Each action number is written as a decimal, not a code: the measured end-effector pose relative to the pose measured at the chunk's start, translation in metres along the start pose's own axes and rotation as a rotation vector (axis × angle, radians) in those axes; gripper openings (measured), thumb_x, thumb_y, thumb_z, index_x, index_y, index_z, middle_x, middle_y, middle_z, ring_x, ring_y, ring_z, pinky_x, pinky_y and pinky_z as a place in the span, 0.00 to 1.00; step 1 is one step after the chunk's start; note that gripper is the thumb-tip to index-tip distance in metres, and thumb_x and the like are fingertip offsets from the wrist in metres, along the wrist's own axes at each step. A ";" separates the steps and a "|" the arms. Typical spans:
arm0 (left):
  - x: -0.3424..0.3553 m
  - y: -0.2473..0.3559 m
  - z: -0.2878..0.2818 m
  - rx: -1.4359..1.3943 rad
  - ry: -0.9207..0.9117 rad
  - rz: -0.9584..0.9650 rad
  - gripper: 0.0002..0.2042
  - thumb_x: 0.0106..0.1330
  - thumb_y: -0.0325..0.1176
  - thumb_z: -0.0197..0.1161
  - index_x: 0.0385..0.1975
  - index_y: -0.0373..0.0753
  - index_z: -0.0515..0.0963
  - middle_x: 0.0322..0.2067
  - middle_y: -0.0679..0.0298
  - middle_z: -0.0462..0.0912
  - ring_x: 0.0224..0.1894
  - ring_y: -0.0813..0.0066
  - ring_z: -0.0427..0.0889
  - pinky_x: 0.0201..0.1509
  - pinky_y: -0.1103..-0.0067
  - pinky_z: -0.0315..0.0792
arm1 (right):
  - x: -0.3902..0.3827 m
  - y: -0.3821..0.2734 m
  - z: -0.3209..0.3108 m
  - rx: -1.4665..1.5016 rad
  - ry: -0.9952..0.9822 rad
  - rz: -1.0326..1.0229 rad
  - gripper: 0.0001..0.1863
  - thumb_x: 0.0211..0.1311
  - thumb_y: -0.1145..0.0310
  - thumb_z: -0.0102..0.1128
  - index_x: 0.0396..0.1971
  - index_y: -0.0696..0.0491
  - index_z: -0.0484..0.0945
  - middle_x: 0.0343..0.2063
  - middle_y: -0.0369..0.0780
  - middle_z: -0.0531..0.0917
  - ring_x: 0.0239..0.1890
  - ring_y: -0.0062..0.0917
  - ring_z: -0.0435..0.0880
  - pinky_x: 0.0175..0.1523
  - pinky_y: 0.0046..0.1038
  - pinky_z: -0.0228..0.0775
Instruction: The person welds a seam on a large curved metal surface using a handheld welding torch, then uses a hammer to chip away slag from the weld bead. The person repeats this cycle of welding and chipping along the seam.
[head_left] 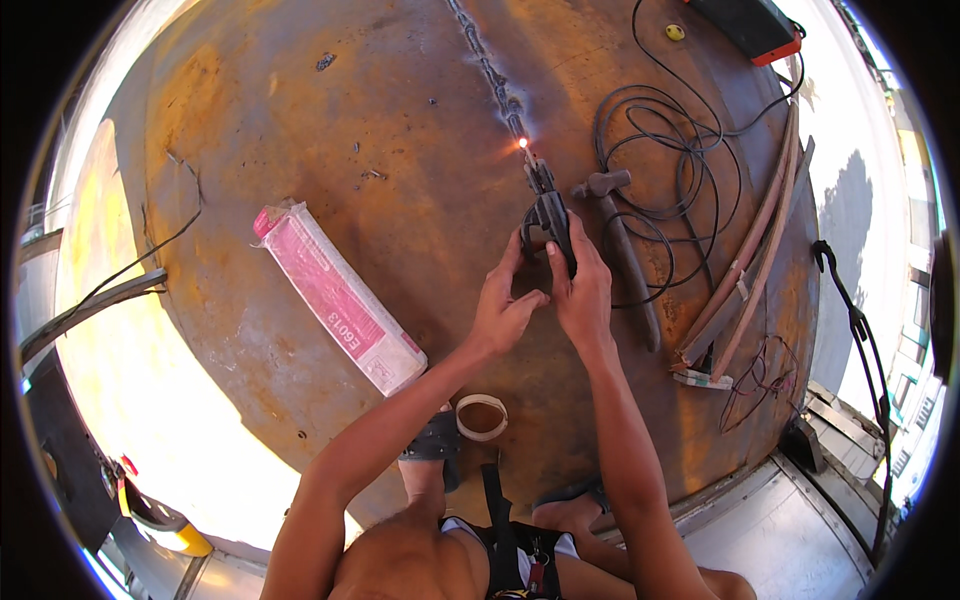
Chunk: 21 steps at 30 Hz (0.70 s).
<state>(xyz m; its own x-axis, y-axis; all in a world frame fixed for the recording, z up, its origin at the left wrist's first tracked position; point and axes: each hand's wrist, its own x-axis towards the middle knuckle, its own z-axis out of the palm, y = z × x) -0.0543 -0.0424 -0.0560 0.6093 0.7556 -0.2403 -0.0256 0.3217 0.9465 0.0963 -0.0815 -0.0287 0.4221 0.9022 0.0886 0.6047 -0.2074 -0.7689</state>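
Both my hands are on a black welding electrode holder (551, 208). My right hand (584, 285) is closed round its handle from the right, thumb along the top. On the left side, my left hand (507, 307) has its fingertips at the holder's lever, its thumb bent inward; part of its grip is hidden. A short stub of welding rod stands in the jaws. At its tip a bright arc (522, 143) glows on the rusty steel plate (400, 150). From there a dark weld seam (484, 62) runs away to the far edge.
Right of the holder lie a hammer (628, 260), coiled black cable (690, 150) and several long strips (752, 250). A pink-and-white box (335, 295) lies left, a pale ring (482, 417) near my feet. An orange-and-black case (750, 28) sits far right.
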 end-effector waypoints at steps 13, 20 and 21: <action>0.001 0.015 0.010 -0.163 0.083 -0.050 0.51 0.56 0.19 0.65 0.86 0.34 0.54 0.66 0.50 0.83 0.66 0.58 0.82 0.74 0.66 0.74 | -0.001 0.004 0.000 0.006 0.007 0.017 0.28 0.82 0.67 0.64 0.77 0.57 0.72 0.53 0.54 0.89 0.53 0.52 0.90 0.54 0.46 0.81; 0.000 0.009 0.002 -0.047 -0.002 0.001 0.47 0.64 0.20 0.58 0.88 0.39 0.51 0.75 0.58 0.70 0.72 0.66 0.73 0.63 0.68 0.84 | 0.000 -0.001 0.000 0.007 -0.022 0.046 0.28 0.82 0.66 0.63 0.77 0.57 0.72 0.54 0.54 0.89 0.54 0.52 0.90 0.55 0.46 0.82; -0.001 0.009 0.002 -0.079 -0.002 -0.020 0.47 0.65 0.20 0.57 0.88 0.39 0.50 0.75 0.58 0.70 0.71 0.67 0.73 0.63 0.68 0.84 | 0.000 0.000 0.000 -0.009 -0.021 0.043 0.28 0.82 0.66 0.63 0.77 0.57 0.72 0.54 0.54 0.89 0.54 0.53 0.90 0.55 0.46 0.81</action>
<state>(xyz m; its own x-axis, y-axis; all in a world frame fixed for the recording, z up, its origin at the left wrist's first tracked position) -0.0530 -0.0414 -0.0467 0.6117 0.7475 -0.2589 -0.0758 0.3811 0.9214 0.0962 -0.0817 -0.0287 0.4334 0.9002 0.0420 0.5926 -0.2496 -0.7659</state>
